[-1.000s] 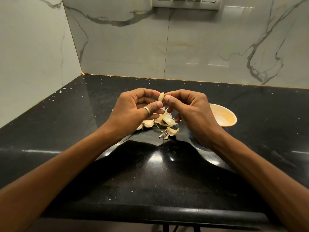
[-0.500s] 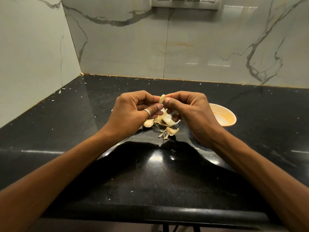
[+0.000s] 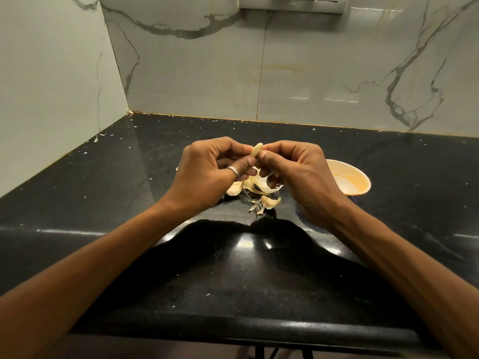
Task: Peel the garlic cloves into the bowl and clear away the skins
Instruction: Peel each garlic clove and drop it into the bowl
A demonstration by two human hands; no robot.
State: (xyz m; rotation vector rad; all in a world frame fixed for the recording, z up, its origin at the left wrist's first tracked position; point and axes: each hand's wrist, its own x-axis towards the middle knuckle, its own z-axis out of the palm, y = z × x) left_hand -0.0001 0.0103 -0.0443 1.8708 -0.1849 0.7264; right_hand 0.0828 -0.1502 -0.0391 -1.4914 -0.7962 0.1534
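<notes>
Two hands meet in the head view: your left hand point(image 3: 207, 172) and right hand point(image 3: 298, 174) both pinch one garlic clove point(image 3: 257, 150) between thumb and fingertips, above the black counter point(image 3: 129, 177). The clove's lower end is hidden behind your thumbs. Its long axis is near upright, tip up and tilted slightly right. The pile of skins point(image 3: 255, 183) below is partly covered by your hands, so pieces can't be counted. The bowl point(image 3: 347, 181) sits to the right, its left rim hidden by your right hand. The switch plate point(image 3: 293, 2) is cut off at the top.
</notes>
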